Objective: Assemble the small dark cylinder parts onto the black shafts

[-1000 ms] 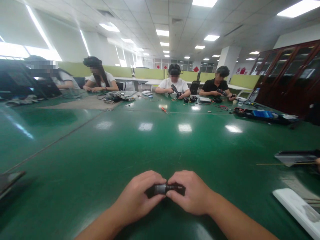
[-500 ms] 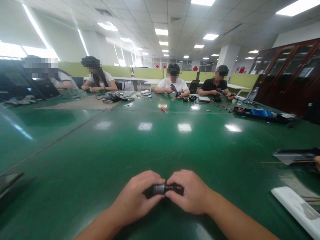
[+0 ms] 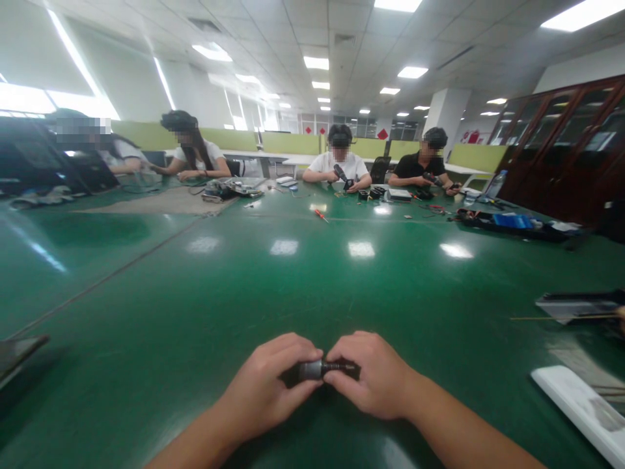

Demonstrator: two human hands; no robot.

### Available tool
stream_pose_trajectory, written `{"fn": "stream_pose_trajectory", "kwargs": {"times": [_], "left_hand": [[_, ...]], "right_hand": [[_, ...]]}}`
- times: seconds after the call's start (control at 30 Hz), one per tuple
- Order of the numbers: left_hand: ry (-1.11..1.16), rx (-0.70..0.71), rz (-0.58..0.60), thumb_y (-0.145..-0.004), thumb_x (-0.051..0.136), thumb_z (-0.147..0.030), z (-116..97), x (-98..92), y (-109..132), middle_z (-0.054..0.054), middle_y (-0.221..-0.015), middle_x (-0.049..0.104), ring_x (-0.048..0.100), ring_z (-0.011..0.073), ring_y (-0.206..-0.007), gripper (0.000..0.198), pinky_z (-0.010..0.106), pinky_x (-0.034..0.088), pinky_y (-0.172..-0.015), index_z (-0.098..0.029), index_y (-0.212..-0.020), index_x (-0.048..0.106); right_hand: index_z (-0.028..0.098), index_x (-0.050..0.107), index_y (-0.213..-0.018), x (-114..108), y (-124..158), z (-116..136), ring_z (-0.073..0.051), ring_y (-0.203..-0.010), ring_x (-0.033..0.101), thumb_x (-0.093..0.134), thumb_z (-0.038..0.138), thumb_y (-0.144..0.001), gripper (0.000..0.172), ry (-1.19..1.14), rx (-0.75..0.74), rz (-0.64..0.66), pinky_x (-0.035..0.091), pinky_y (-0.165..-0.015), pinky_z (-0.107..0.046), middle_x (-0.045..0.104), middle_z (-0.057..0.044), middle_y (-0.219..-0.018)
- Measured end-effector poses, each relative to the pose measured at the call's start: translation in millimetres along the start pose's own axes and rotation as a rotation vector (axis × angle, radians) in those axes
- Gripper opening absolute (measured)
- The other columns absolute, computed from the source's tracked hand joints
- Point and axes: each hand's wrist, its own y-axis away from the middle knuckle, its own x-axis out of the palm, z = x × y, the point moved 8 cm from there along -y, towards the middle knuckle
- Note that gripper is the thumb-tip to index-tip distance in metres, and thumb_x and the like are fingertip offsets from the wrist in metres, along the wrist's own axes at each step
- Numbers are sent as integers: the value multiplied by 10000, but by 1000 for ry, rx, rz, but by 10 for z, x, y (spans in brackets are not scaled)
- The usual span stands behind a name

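A small dark cylindrical part (image 3: 311, 370), with a grey thick section on the left and a thin black stem on the right, lies sideways between my hands near the bottom centre. My left hand (image 3: 278, 374) grips its thick end between thumb and fingers. Around the thin end, the thumb and fingers of my right hand (image 3: 374, 374) are closed. The fingertips of both hands nearly meet at the middle of the part. Under them is the green tabletop (image 3: 234, 293).
An orange screwdriver (image 3: 320, 214) lies farther off. A white bar-shaped object (image 3: 576, 410) is at the lower right, below a dark tray (image 3: 579, 306). A flat dark-edged object (image 3: 19, 355) sits at the left. Several people work across the table.
Across the table at the left, a person in white has stretched an arm toward the neighbouring person. My hands and the part hold the same pose.
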Motion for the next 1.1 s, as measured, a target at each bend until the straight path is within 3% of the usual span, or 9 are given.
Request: {"fn": "stream_pose_trajectory", "kwargs": {"times": [1.1], "left_hand": [[-23, -8, 0, -837, 688, -157, 24, -31, 4, 43, -919, 709, 671, 161, -840, 184, 263, 542, -771, -199, -1016, 672]], "right_hand": [[214, 667, -927, 15, 18, -54, -164, -740, 610, 631, 303, -897, 101, 28, 62, 17, 390, -725, -288, 719, 4, -842]]}}
